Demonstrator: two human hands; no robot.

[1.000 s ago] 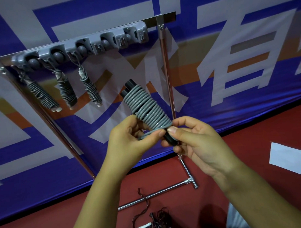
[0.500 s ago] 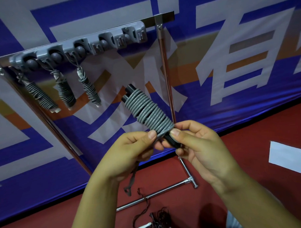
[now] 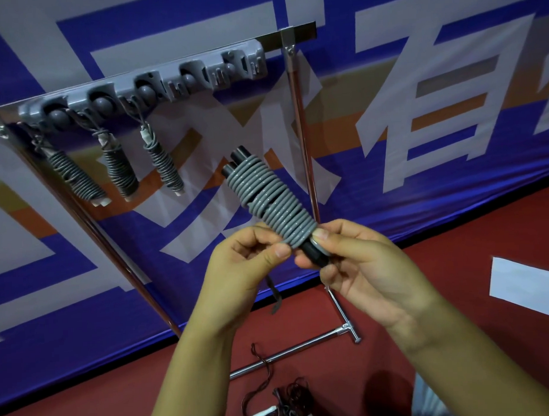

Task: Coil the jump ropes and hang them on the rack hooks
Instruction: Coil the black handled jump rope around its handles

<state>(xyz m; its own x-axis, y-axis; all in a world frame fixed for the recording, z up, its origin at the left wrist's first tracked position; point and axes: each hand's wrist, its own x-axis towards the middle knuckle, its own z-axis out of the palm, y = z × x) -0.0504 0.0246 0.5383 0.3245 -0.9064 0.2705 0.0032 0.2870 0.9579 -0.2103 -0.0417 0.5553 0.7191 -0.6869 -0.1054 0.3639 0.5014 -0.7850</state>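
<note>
Your right hand (image 3: 362, 267) pinches the black handle end of the coiled jump rope (image 3: 271, 201); your left hand (image 3: 247, 264) pinches the grey cord's loose end beside it. Long axis diagonal, free handle tips pointing up-left toward the hook rack (image 3: 144, 88), held below it.

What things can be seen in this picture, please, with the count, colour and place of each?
hung jump ropes: three, grey coils, under the rack's left hooks
held jump rope: one, grey cord round black handles, centre
hook rack: one, grey, on metal bar, upper left
metal stand: one, silver, behind the hands
banner: one, blue, white, orange, background
floor: red, lower right
loose cords: dark tangle, count unclear, bottom
left hand: pinches the cord's end
right hand: grips the handles
</note>
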